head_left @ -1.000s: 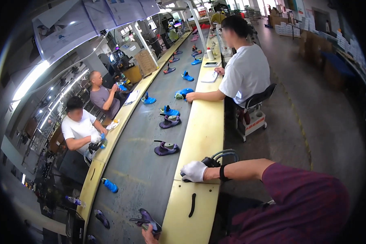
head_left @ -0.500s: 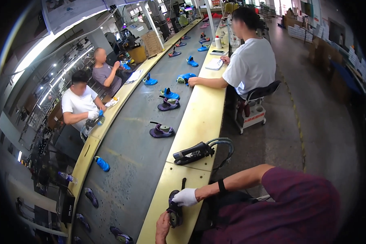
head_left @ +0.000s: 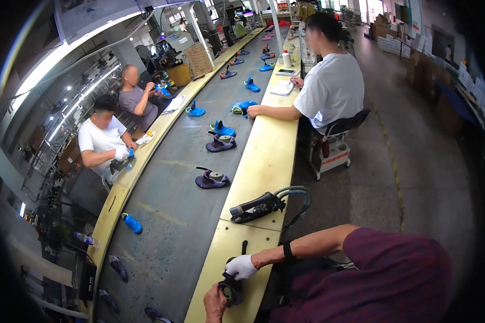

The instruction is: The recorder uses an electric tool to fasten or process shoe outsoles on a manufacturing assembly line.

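Observation:
A dark shoe (head_left: 231,293) lies on the yellow ledge in front of me, a black strap sticking out from its far end. My right hand (head_left: 241,266), in a white glove, is closed on the far part of the shoe. Bare, my left hand (head_left: 215,302) grips the near side, its fingers curled against the edge of the opening. Both hands partly cover the shoe, and the fingertips of the glove are hard to make out. Farther along the ledge rests a black handheld device (head_left: 256,207) with hoses attached.
Left of the yellow ledge (head_left: 253,161) runs a grey conveyor (head_left: 161,215) carrying several blue shoes (head_left: 132,223) and dark purple shoes (head_left: 213,179). A person in white (head_left: 328,89) sits farther up on the right, touching a blue shoe. Two people work across the conveyor.
The shoe in my hands has tilted, and its opening shows more. My gloved hand has shifted slightly left and down. The person across the conveyor has lowered their hands slightly.

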### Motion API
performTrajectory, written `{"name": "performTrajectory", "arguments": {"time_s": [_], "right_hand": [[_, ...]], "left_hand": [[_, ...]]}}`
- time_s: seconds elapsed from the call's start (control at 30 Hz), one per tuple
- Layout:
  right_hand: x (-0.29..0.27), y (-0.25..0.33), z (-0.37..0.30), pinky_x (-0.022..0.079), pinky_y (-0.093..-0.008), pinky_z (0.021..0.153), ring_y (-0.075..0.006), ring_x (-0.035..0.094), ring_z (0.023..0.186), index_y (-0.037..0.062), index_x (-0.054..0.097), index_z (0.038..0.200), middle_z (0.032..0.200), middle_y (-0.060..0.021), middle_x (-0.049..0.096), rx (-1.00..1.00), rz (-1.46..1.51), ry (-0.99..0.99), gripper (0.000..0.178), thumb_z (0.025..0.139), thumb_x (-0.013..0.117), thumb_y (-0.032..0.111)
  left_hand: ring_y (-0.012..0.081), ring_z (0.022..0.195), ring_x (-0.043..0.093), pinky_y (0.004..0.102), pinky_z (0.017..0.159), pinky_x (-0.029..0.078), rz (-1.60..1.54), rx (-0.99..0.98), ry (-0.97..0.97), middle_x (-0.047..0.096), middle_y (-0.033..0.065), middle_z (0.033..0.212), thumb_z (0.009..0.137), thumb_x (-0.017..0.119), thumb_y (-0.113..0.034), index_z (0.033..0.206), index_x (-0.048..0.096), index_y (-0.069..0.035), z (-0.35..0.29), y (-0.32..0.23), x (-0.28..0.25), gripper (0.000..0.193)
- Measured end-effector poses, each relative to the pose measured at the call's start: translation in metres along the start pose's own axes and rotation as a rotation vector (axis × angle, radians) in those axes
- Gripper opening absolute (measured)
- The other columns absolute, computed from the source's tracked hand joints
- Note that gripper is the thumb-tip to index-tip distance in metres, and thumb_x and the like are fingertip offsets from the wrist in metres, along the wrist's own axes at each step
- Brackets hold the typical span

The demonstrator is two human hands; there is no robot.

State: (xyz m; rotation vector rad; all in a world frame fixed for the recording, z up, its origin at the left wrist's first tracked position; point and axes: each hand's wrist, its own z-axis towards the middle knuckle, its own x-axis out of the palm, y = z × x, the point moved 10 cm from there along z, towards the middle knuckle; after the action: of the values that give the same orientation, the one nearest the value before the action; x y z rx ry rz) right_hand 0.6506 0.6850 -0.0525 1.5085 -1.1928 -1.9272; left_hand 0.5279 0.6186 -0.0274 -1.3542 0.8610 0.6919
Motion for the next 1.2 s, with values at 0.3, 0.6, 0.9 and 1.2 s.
{"name": "performTrajectory", "arguments": {"time_s": [0.3, 0.6, 0.9, 1.2], "right_hand": [[0.014, -0.001, 0.034, 0.057, -0.0485, 0.079, -0.0430, 0.073, 0.089, 0.0052, 0.076, 0.105, 0.090, -0.0217, 0.076, 0.151, -0.193, 0.251, 0.025, 0.083, 0.068, 0.017], [0.017, 0.000, 0.036, 0.058, -0.0472, 0.074, -0.0392, 0.075, 0.083, 0.0036, 0.077, 0.098, 0.087, -0.0199, 0.076, 0.128, -0.172, 0.264, 0.021, 0.084, 0.068, 0.017], [0.031, -0.014, 0.039, 0.057, -0.0486, 0.082, -0.0432, 0.072, 0.092, 0.0038, 0.075, 0.110, 0.098, -0.0234, 0.076, 0.200, -0.167, 0.394, 0.030, 0.084, 0.072, 0.016], [0.027, 0.023, 0.031, 0.056, -0.0518, 0.075, -0.0423, 0.073, 0.086, 0.0085, 0.065, 0.117, 0.089, -0.0166, 0.074, -0.025, -0.227, 0.250, 0.046, 0.078, 0.085, 0.022]], "left_hand": [[0.0484, 0.088, 0.072, 0.0533, 0.077, 0.055, -0.035, -0.066, -0.021, 0.074, 0.0268, 0.091, 0.101, 0.057, -0.009, 0.114, 0.073, -0.005, 0.014, 0.010, -0.001, 0.022], [0.0419, 0.108, 0.066, 0.0484, 0.097, 0.053, -0.162, -0.323, -0.382, 0.073, 0.0217, 0.113, 0.103, 0.065, -0.026, 0.117, 0.073, -0.003, -0.060, -0.086, -0.026, 0.028], [0.0435, 0.117, 0.062, 0.0541, 0.106, 0.045, -0.056, -0.128, -0.633, 0.068, 0.0233, 0.123, 0.093, 0.072, -0.014, 0.120, 0.068, 0.000, -0.090, -0.114, 0.001, 0.031], [0.0400, 0.110, 0.063, 0.0521, 0.100, 0.047, -0.024, -0.031, -0.560, 0.070, 0.0169, 0.113, 0.092, 0.066, -0.010, 0.104, 0.072, -0.004, -0.092, -0.112, 0.015, 0.015]]}}
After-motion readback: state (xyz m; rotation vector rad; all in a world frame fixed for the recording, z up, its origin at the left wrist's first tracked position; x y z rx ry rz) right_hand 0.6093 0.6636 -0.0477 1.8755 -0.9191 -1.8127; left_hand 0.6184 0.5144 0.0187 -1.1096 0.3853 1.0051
